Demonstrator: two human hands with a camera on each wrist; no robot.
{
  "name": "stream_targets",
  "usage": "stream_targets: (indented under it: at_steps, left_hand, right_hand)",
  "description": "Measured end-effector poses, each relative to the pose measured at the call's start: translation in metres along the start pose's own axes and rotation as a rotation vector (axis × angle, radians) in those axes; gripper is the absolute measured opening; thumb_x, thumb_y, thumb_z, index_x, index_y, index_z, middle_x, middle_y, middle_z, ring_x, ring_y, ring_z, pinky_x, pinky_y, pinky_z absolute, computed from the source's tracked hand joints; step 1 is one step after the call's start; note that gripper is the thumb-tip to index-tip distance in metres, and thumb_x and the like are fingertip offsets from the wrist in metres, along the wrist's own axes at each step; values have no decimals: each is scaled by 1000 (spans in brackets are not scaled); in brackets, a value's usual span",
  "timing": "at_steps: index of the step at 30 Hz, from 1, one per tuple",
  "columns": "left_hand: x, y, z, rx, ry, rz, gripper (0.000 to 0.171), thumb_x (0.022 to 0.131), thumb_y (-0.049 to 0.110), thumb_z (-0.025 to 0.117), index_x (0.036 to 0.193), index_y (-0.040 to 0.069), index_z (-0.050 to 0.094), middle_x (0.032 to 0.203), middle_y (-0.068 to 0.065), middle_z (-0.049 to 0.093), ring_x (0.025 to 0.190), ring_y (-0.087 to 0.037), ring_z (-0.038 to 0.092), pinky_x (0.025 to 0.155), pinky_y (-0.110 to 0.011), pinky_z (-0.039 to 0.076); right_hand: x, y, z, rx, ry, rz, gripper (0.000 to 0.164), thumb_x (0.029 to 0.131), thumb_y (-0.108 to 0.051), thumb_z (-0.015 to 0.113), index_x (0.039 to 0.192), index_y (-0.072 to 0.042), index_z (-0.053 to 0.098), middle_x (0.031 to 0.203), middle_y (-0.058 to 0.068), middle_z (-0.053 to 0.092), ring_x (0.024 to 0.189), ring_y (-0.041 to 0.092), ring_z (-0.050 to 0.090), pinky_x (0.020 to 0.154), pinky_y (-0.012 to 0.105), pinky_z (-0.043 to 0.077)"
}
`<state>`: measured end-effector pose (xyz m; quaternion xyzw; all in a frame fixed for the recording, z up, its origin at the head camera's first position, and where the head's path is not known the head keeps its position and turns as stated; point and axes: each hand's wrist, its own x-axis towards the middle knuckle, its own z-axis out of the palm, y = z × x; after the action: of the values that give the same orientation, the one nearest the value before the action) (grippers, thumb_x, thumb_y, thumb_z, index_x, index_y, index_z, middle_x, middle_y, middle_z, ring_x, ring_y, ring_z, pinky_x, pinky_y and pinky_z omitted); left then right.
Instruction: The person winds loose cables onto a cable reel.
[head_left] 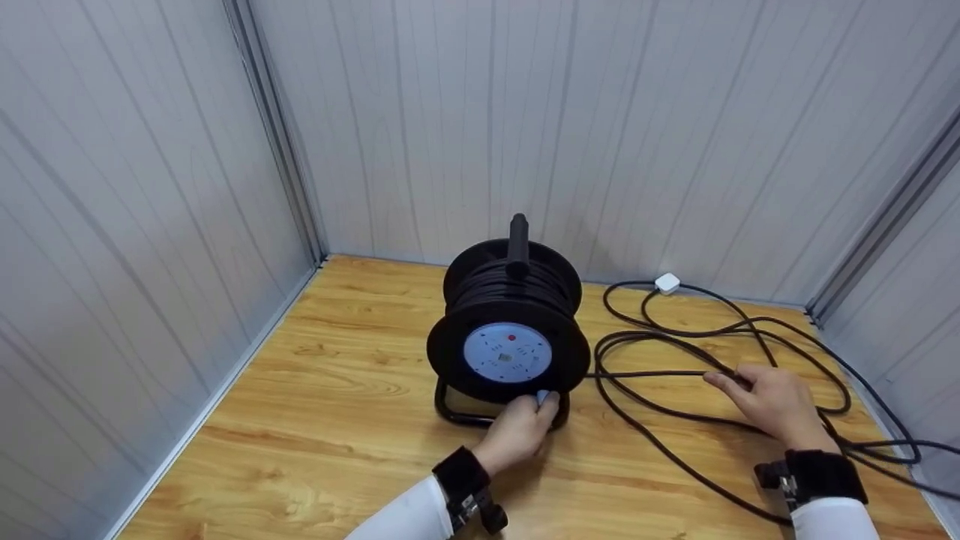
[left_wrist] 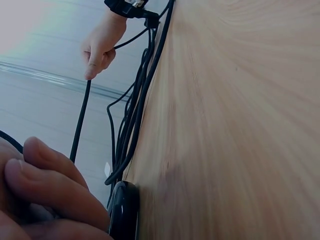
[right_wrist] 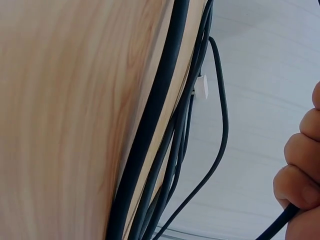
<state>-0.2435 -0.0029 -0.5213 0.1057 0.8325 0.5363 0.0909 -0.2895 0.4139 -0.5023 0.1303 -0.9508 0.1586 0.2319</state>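
We see a black cable reel (head_left: 566,354) standing on the wooden tabletop (head_left: 337,375), near the back wall (head_left: 480,127). It sits on a bent black stand (head_left: 465,418), and its black handle (head_left: 518,244) sticks up at the top. On its front we see a round, pale blue socket plate (head_left: 491,364) with a little red button (head_left: 511,337). Lots of black cable is wound round the middle.

Our left grip (head_left: 516,429) is closed up small. Its thumb and finger pinch a little blue knob (head_left: 542,395) low on the front of the reel.

Our right grip (head_left: 776,405) is well apart from it, over on the right side. Its fingers are curled around the black cable (head_left: 652,373). That bit runs from the reel to our fingers, up off the wood.

More cable lies in big, messy loops on the right side of the tabletop. A white plug (head_left: 667,283) lies at the back of the loops, near the wall. We wear a black band (head_left: 825,476) on each wrist and white sleeves (head_left: 832,519).
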Motion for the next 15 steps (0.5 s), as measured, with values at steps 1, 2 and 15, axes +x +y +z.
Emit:
stream_targets:
  at_steps: [1, 2, 15]
  left_hand:
    - [-1, -1, -1, -1, 1, -4, 61, 108, 54, 38, 55, 23, 42, 43, 7, 40, 36, -13, 40, 42, -27, 36]
    - [-1, -1, -1, 5, 5, -9, 61, 108, 54, 38, 55, 23, 42, 43, 7, 40, 36, -13, 40, 43, -28, 36]
    - [-9, -15, -15, 23, 42, -30, 62, 108, 50, 42, 53, 21, 46, 41, 5, 43, 33, -11, 42, 40, -28, 36]
  right_hand:
    - [0, -1, 1, 0, -3, -1, 56, 92, -51, 74, 60, -23, 37, 53, -8, 31, 44, 12, 31, 50, 27, 22]
    - [1, -2, 2, -1, -3, -3, 56, 92, -51, 73, 59, -23, 37, 53, -8, 31, 44, 12, 31, 50, 27, 22]
    - [7, -18, 17, 18, 2, -39, 57, 91, -51, 75, 60, -23, 36, 53, -10, 29, 44, 11, 30, 49, 27, 23]
